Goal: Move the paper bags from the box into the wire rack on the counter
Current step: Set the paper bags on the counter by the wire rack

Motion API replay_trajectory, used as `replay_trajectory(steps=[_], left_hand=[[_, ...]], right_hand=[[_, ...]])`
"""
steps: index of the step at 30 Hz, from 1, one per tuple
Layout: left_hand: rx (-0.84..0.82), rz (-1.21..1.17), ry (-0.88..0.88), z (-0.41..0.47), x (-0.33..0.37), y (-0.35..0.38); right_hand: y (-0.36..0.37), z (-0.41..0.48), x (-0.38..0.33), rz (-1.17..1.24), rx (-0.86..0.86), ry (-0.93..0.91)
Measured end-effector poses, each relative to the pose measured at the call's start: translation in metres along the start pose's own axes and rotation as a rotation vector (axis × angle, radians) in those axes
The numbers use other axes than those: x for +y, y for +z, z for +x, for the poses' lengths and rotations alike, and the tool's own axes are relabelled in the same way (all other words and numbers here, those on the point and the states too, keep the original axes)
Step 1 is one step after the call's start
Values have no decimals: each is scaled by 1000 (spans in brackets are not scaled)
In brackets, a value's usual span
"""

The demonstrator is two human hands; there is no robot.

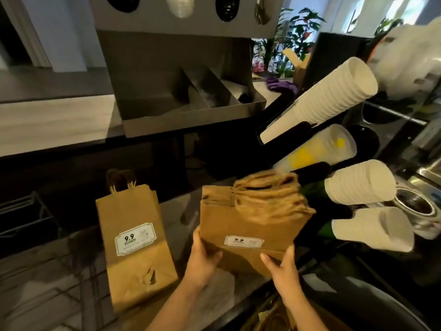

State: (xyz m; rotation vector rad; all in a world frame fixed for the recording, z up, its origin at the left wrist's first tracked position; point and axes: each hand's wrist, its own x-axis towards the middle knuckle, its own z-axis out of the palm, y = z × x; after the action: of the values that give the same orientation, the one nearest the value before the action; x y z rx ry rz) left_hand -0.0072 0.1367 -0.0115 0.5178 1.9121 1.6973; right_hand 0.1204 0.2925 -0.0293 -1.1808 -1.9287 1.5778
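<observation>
Right blocked: cup stacks [329, 96] jut from dispenser toward centre, lower two just beside held bag stack [248, 225]. Far: metal tray unit [191, 115] overhangs counter, limits headroom. Left: standing bags [133, 237] occupy wire rack [78, 280]. Narrow free lane between standing bags and held bag stack. Rack area left of standing bags looks open.

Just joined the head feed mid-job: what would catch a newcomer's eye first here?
First, the bundle of brown paper bags at centre, gripped at its lower corners by the left hand and the right hand, with its handles blurred. To its left, the labelled bags stand upright. On the right, stacks of white cups jut out toward the camera.
</observation>
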Motion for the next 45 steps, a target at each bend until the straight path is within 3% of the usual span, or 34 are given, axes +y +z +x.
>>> replay_trajectory(steps=[14,25,36,39,45], left_hand=[[246,316,-284,24,-11,9],[322,104,-517,45,-19,15],[266,-40,-542,49,-20,11],[227,176,-409,43,-17,14],[-59,494,-237,29,2,33]], right_hand=[[8,46,-14,-145,-48,64],[43,106,-31,-485,-205,106],[53,101,-21,-611,-193,119],[46,94,-24,-570,-189,119],[14,69,-31,-534,-197,85]])
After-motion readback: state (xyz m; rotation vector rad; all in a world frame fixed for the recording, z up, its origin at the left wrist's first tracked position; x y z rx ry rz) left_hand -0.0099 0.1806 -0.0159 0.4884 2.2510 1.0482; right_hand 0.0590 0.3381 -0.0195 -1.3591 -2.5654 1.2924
